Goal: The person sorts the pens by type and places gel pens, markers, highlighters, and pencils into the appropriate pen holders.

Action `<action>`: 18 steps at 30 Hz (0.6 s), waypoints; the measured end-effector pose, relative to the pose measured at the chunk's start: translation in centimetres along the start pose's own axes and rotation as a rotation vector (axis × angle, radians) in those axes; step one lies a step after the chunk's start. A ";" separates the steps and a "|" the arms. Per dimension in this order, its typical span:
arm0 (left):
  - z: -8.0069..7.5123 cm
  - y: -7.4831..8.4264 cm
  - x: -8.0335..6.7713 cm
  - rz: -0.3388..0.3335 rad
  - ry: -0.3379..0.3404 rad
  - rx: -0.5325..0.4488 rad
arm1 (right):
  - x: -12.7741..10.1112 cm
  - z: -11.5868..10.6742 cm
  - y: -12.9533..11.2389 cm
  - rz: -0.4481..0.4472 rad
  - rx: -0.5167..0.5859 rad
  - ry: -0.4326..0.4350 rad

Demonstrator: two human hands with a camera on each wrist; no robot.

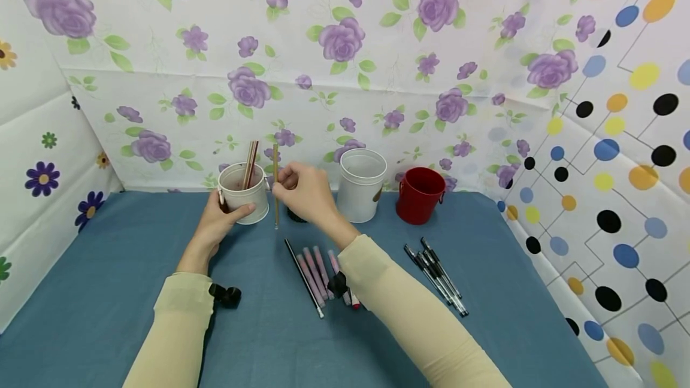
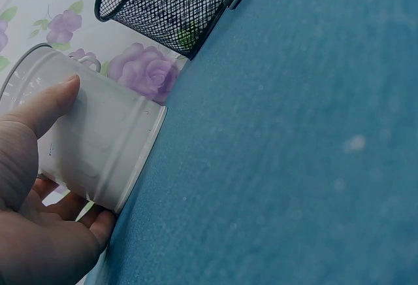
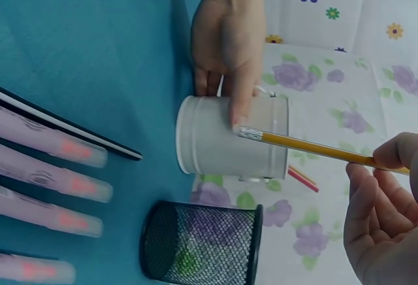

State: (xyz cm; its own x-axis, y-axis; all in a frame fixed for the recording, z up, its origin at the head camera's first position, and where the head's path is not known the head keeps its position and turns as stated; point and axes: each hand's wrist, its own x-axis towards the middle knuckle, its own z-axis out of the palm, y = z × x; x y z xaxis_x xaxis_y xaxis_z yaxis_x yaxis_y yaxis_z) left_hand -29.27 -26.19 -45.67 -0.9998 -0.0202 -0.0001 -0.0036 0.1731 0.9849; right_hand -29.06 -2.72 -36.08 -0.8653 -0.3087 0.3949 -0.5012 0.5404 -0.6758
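Two hands | right fingers pinch pencil | left grips bucket

Two white buckets, one red bucket, one mesh cup, four pink markers.

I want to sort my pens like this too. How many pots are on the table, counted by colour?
White: 2, the held pot and the free pot
Red: 1, the red pot
Black: 1, the mesh pot
Total: 4
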 end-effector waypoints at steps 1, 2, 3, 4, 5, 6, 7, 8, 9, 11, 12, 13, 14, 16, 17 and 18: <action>0.0 -0.3 0.2 0.001 0.000 0.001 | 0.2 -0.1 0.0 0.000 0.004 0.011; 0.0 -0.6 0.4 0.002 0.001 0.002 | 0.4 -0.2 -0.1 0.005 0.007 0.023; 0.0 -0.9 0.6 0.004 0.002 0.004 | 0.6 -0.2 -0.1 0.007 0.008 0.034; -0.1 -1.3 0.9 0.006 0.004 0.007 | 0.7 -0.3 -0.2 0.010 0.008 0.044; -0.1 -1.6 1.1 0.009 0.007 0.010 | 0.9 -0.3 -0.2 0.010 0.006 0.054; -0.1 -1.9 1.2 0.012 0.010 0.012 | 1.1 -0.4 -0.3 0.009 0.005 0.063; -0.2 -2.2 1.4 0.015 0.012 0.014 | 1.3 -0.4 -0.3 0.009 0.007 0.070; -0.2 -2.4 1.5 0.018 0.016 0.017 | 1.5 -0.3 -0.4 0.007 0.006 0.080; -0.3 -2.6 1.5 0.021 0.017 0.020 | 1.6 -0.3 -0.5 0.006 0.010 0.090; -0.3 -2.7 1.5 0.031 0.014 0.021 | 1.9 -0.2 -0.7 0.002 0.015 0.110; -0.3 -2.8 1.5 0.034 0.012 0.022 | 2.1 -0.2 -0.8 -0.002 0.016 0.120; -0.3 -2.8 1.5 0.039 0.010 0.024 | 2.3 -0.3 -1.0 -0.005 0.019 0.130; -0.3 -2.8 1.4 0.043 0.009 0.025 | 2.4 -0.3 -1.2 -0.007 0.019 0.139; -0.3 -2.7 1.4 0.051 0.007 0.025 | 2.8 -0.5 -1.6 -0.013 0.025 0.152; -0.2 -2.7 1.4 0.052 0.007 0.025 | 3.0 -0.5 -1.8 -0.016 0.031 0.158; -0.2 -2.7 1.5 0.054 0.008 0.026 | 3.2 -0.6 -1.9 -0.017 0.037 0.165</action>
State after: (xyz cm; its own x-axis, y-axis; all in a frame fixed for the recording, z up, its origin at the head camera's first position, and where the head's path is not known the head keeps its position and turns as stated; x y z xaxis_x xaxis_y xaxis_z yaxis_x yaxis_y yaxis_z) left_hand -30.74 -26.89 -48.26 -0.9984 -0.0177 0.0542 0.0496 0.1996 0.9786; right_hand -30.84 -4.28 -33.17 -0.8455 -0.1832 0.5015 -0.5184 0.5063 -0.6891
